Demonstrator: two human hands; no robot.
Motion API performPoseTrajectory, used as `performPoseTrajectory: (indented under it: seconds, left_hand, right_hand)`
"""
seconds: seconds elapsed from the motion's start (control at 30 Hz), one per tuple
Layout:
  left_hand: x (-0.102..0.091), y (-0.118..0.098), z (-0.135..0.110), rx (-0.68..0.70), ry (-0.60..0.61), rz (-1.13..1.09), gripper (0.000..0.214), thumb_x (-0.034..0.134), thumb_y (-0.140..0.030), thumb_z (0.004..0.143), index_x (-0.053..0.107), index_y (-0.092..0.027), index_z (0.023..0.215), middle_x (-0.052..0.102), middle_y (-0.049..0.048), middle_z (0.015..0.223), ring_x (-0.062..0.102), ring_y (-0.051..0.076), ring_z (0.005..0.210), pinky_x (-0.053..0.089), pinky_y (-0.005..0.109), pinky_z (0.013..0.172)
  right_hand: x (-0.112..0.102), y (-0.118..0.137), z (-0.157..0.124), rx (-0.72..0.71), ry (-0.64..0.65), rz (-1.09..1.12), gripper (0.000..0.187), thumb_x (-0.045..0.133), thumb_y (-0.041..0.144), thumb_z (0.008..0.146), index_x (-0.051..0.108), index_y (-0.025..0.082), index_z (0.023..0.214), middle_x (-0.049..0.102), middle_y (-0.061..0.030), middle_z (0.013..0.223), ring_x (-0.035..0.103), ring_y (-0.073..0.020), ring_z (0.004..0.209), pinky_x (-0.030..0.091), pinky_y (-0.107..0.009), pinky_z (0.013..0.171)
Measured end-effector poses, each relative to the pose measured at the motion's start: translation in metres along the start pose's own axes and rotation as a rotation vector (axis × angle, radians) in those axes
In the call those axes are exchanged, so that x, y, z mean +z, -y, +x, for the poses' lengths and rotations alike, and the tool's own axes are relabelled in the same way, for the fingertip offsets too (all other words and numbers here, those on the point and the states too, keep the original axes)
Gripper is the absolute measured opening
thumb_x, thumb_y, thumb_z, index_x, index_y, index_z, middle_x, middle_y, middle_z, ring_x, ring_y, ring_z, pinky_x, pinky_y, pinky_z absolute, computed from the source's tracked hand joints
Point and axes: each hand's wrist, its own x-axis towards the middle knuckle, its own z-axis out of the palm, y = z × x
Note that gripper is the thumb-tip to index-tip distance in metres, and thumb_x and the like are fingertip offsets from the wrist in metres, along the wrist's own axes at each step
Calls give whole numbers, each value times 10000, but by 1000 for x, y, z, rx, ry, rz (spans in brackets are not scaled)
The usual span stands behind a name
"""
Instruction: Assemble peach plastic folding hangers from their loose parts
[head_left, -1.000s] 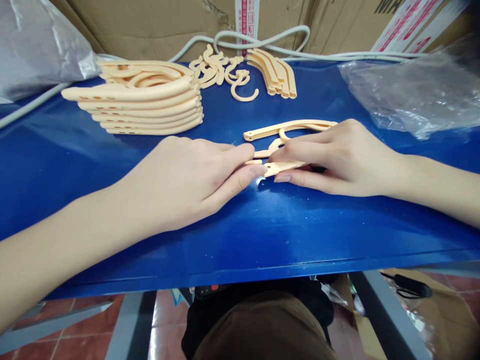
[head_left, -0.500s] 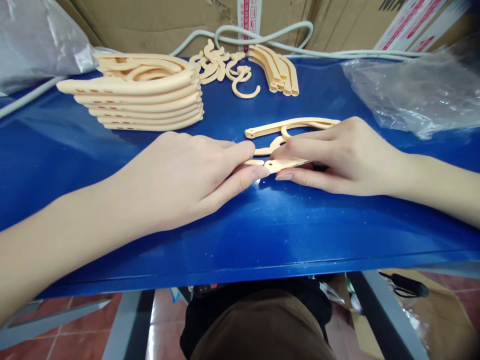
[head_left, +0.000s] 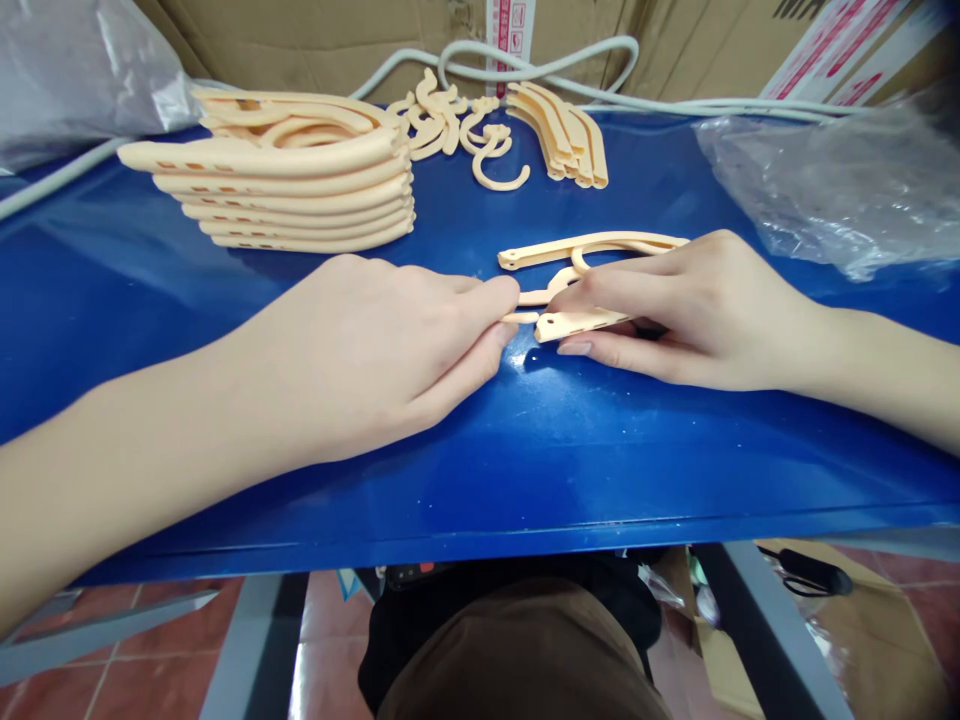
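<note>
Both hands meet at the middle of the blue table (head_left: 525, 450). My right hand (head_left: 697, 305) pinches a flat cream plastic hanger arm (head_left: 581, 322), its end pointing left. My left hand (head_left: 382, 340) has its fingers pressed together on a small cream piece (head_left: 521, 318) right at that end. Just behind lie a hook piece (head_left: 547, 290) and a second long hanger arm (head_left: 592, 245), partly under my right fingers.
A stack of assembled cream hangers (head_left: 292, 185) sits at the back left. Loose hooks (head_left: 469, 130) and a pile of hanger arms (head_left: 570, 145) lie at the back centre. Clear plastic bags (head_left: 840, 185) lie right, with a white cable (head_left: 525, 70) and cardboard boxes behind.
My left thumb has drawn back slightly from the arm's end, leaving a small gap and showing the small piece. The view has shifted a little.
</note>
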Motion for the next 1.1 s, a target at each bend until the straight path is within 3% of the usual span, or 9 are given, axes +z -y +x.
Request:
performPoseTrajectory:
  seconds: [0.1,0.23,0.4,0.53,1.1]
  left_hand:
    - [-1,1,-1,10,8,-10,411,254,-458,1094,604,-255,1022,758,46,960,631,227,684,307,350,610]
    - [1,3,-2,31,-8,-29,345,298,-422,1080,584,-258,975,727,36,884,618,218,647,308,339,589]
    - [14,8,-3,121,-199,-65,375,297,-401,1146,509,-254,874,656,-6,760,477,161,504,248,338,529]
    - [20,11,-5,153,-271,-50,436,308,-439,1198,542,-252,880,637,-17,718,506,166,510,268,334,526]
    - [16,10,-4,93,-162,-49,504,255,-460,1194,697,-263,1055,828,12,951,687,199,665,339,333,569]
  right_hand:
    - [1,-1,1,8,34,3,322,519,426,1234,743,214,1326,834,-26,1035,737,-158,778,463,-277,683]
    - [0,-1,2,4,27,19,303,528,402,1230,745,206,1311,842,-22,1048,723,-146,746,458,-274,661]
    - [0,1,2,-4,-15,25,352,498,446,1244,742,196,1290,840,-14,1021,743,-143,764,465,-270,661]
    - [-1,0,3,-32,10,29,366,484,444,1249,740,184,1282,835,-14,997,747,-140,757,471,-266,653]
    - [-2,-1,3,-33,11,28,358,501,438,1242,749,181,1264,856,-43,1017,767,-168,782,481,-283,678]
